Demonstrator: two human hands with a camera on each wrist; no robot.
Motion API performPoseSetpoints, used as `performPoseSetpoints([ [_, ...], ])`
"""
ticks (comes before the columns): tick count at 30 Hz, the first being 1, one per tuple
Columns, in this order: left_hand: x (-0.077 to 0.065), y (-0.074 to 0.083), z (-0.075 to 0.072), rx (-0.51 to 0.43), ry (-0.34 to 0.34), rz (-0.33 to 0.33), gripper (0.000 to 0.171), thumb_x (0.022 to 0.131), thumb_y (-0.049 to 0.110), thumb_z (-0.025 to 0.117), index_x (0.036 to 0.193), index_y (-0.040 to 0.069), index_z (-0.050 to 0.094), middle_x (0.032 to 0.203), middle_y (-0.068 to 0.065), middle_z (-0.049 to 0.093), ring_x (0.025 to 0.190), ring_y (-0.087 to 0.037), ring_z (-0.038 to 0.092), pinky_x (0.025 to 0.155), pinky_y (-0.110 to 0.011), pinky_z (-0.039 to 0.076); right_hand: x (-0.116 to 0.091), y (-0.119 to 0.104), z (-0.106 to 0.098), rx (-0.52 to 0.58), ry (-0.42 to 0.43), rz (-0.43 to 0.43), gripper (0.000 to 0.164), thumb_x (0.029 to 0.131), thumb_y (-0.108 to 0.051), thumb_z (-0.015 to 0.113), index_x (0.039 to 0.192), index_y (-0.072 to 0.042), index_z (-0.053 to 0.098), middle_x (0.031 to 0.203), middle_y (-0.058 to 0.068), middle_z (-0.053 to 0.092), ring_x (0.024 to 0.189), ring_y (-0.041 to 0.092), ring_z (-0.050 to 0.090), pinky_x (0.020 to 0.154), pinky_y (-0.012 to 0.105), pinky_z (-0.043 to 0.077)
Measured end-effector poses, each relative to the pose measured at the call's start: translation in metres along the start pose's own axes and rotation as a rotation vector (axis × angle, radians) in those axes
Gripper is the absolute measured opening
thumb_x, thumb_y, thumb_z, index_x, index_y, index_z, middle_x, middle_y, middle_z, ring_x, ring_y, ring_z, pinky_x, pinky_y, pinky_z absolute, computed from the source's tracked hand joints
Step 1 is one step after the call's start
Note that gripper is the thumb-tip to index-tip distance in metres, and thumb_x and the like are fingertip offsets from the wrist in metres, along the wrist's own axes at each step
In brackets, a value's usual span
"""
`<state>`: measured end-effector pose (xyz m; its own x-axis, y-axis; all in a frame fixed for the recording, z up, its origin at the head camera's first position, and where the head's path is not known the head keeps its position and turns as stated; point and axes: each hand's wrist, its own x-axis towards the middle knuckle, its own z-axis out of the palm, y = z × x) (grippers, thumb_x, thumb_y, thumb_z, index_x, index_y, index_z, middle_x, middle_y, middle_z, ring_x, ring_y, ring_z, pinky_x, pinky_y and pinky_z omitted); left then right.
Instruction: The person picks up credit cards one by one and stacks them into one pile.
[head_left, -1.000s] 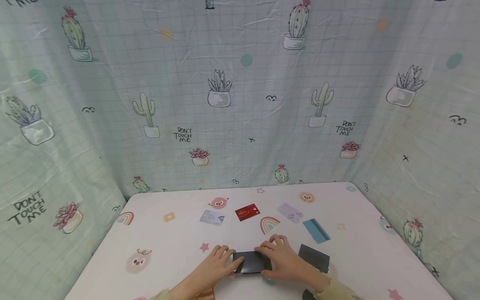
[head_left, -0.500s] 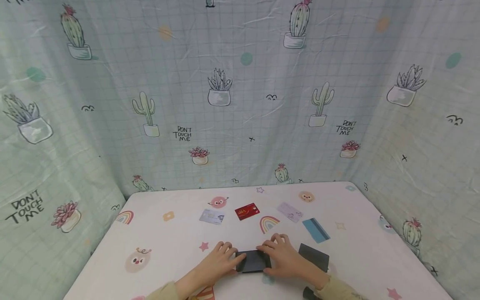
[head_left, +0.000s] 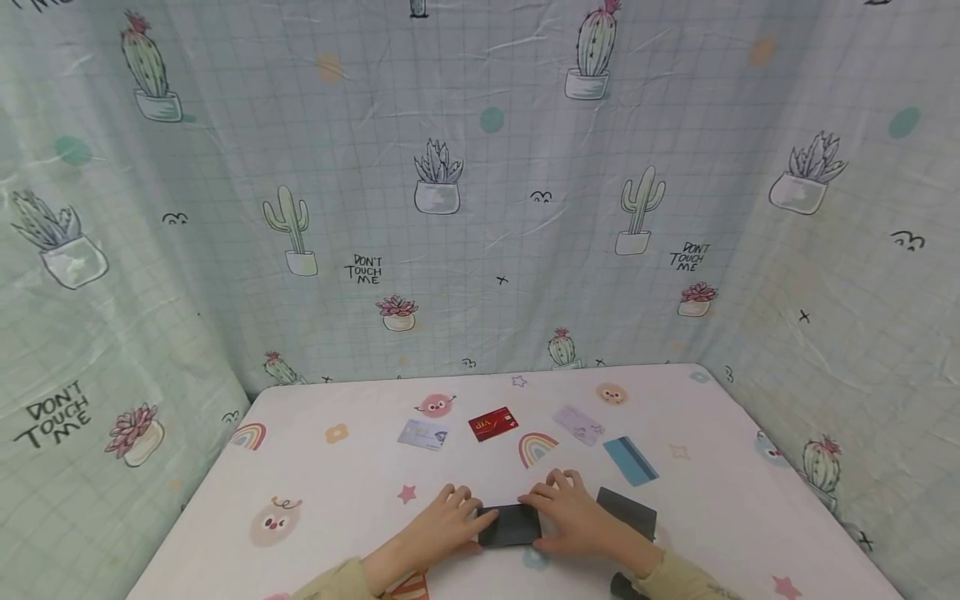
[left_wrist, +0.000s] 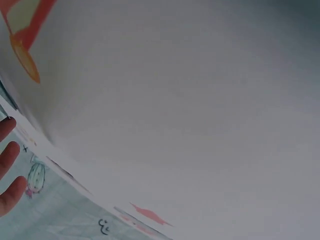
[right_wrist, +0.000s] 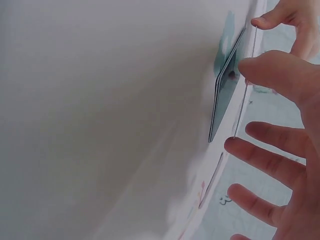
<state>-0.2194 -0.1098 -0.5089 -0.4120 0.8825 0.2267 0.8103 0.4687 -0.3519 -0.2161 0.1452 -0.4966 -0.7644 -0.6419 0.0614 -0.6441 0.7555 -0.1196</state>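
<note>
A flat black card [head_left: 509,526] is held level between both hands near the table's front. My left hand [head_left: 444,527] grips its left end, the thumb along the top. At the opposite end my right hand [head_left: 570,521] holds the card by thumb and fingers. In the right wrist view the card [right_wrist: 245,90] appears edge-on as a thin line; a bent, layered flat thing [right_wrist: 216,107] lies below, its kind unclear. Only a few left fingertips [left_wrist: 11,160] enter the left wrist view. Just right of the right hand lies a dark grey card [head_left: 628,512].
Farther back lie a pale silver card [head_left: 423,434], a red VIP card [head_left: 493,424], a pale purple card [head_left: 579,425] and a blue card with a dark stripe [head_left: 631,461]. A black object [head_left: 626,587] is partly hidden by the right sleeve. Printed curtains [head_left: 480,275] enclose the table.
My left hand has slid slightly right, and the black card's left edge has shifted right with it. The right hand stays nearly in place. The other cards have not moved.
</note>
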Motion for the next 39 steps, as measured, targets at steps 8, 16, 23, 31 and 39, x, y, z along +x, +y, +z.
performPoseSetpoints([
  [8,0.0033,0.0017,-0.001,-0.002,-0.009,0.019,0.048,0.081,0.049,0.054,0.122,0.026,0.051,0.1,0.003,0.06,0.093,-0.013,0.051,0.083,-0.033,0.043,-0.0018,0.0013,0.0023,-0.013,0.001,-0.018,0.054,0.071,-0.048,0.067,0.117,-0.025,0.054,0.103,-0.013,0.056,0.095,0.01,0.036,0.087,0.049,0.03],
  [16,0.0052,0.0018,0.0002,-0.033,-0.052,0.012,0.048,0.082,0.049,0.052,0.124,0.026,0.049,0.105,0.003,0.059,0.096,-0.014,0.05,0.085,-0.034,0.044,-0.0009,0.0028,0.0018,-0.004,-0.038,0.002,0.054,0.071,-0.048,0.067,0.118,-0.025,0.054,0.105,-0.012,0.056,0.095,0.011,0.037,0.088,0.05,0.031],
  [23,0.0057,0.0017,-0.0003,-0.05,-0.076,-0.004,0.048,0.083,0.049,0.05,0.124,0.026,0.049,0.107,0.002,0.058,0.096,-0.014,0.05,0.084,-0.033,0.044,-0.0009,0.0024,0.0014,-0.003,-0.038,-0.001,0.052,0.071,-0.047,0.066,0.117,-0.025,0.054,0.105,-0.012,0.056,0.094,0.011,0.037,0.087,0.049,0.032],
  [31,0.006,0.0008,0.0024,-0.063,-0.068,0.004,0.048,0.082,0.05,0.051,0.123,0.025,0.05,0.106,0.002,0.058,0.094,-0.014,0.05,0.081,-0.03,0.042,-0.001,0.0037,0.0044,0.013,-0.051,0.011,0.052,0.071,-0.049,0.066,0.117,-0.026,0.055,0.104,-0.011,0.055,0.093,0.011,0.037,0.086,0.049,0.032],
  [39,0.007,-0.0025,0.0029,-0.113,-0.086,-0.01,0.049,0.082,0.049,0.051,0.124,0.025,0.049,0.106,0.003,0.057,0.095,-0.013,0.049,0.082,-0.03,0.042,-0.0007,0.0058,0.0064,0.003,-0.03,-0.007,0.052,0.072,-0.048,0.065,0.117,-0.026,0.054,0.104,-0.011,0.055,0.093,0.011,0.037,0.085,0.047,0.032],
])
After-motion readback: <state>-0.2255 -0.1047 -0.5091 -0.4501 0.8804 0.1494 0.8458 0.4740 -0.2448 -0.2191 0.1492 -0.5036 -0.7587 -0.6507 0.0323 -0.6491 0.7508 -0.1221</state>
